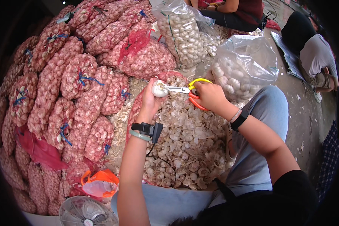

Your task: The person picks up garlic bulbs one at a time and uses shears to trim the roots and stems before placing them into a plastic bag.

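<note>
My left hand (152, 98) is closed around a white garlic bulb (160, 89), held above a heap of loose garlic and papery skins (188, 139). In my right hand (211, 95) is a pair of scissors (179, 89) with one yellow and one orange-red handle loop. The blades point left and their tips reach the bulb's right side. Whether the tips are pressed into the bulb is too small to tell. My right fingers sit through and around the handle loops.
Stacked red mesh sacks of garlic (79, 98) fill the left. Clear plastic bags of white garlic (182, 37) and larger bulbs (233, 77) stand ahead. An orange bag (100, 183) and a fan (87, 213) lie near left. Other people (320, 52) sit at the far right and far middle.
</note>
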